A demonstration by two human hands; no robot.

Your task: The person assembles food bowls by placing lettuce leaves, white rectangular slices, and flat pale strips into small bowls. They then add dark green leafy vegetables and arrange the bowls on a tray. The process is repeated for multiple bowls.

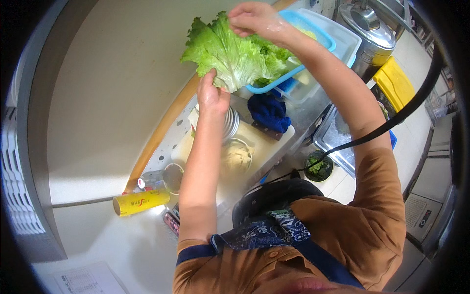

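Observation:
A broad green lettuce leaf (pixel 223 54) is spread out over the counter's far side. My left hand (pixel 213 94) grips it by its pale stem end. At the leaf's upper right edge is my right hand (pixel 254 20), wet, with its fingers curled together; whether they pinch a bit of leaf is hidden. Beneath my right forearm, a light-blue-rimmed basket (pixel 267 88) holds more lettuce (pixel 274 59), partly covered by the leaf and my arm.
A cutting board (pixel 188 147) bears a round pale cabbage-like vegetable (pixel 237 156), stacked dishes (pixel 230 122) and a dark blue cloth (pixel 269 111). A yellow cylinder (pixel 142 202) lies lower left. At right are a lidded steel pot (pixel 367 29) and a bin with greens (pixel 318 166).

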